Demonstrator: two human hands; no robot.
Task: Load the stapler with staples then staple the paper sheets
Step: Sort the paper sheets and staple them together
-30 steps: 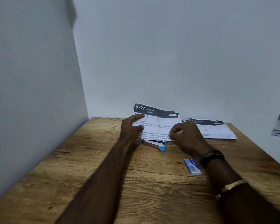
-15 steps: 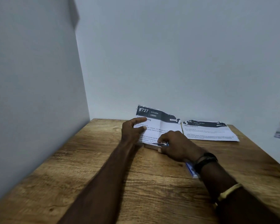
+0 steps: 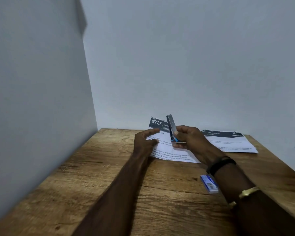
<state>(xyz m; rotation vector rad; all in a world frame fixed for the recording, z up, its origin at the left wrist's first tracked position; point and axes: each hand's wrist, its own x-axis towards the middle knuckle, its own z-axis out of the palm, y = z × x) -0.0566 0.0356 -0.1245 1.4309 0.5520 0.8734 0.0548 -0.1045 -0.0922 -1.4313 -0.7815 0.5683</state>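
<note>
Fingers (image 3: 186, 132) of the right hand (image 3: 191, 142) curl round the lower, blue end of the stapler (image 3: 171, 126), with the thumb pressed against its side. The stapler is lifted off the wooden table (image 3: 109, 167) and stands nearly upright, its top leaning a little to the left, above the printed paper sheet (image 3: 170, 152). The left hand (image 3: 144, 143) rests at that sheet's left edge, index finger stretched straight across the paper and thumb touching it; whether it pinches the edge I cannot tell. A second printed sheet (image 3: 228, 142) lies flat just to the right, near the wall. A small blue staple box (image 3: 209, 183) lies on the table beside the right wrist, which wears a black band (image 3: 221, 165) and, further up the arm, a gold bracelet (image 3: 249, 191).
</note>
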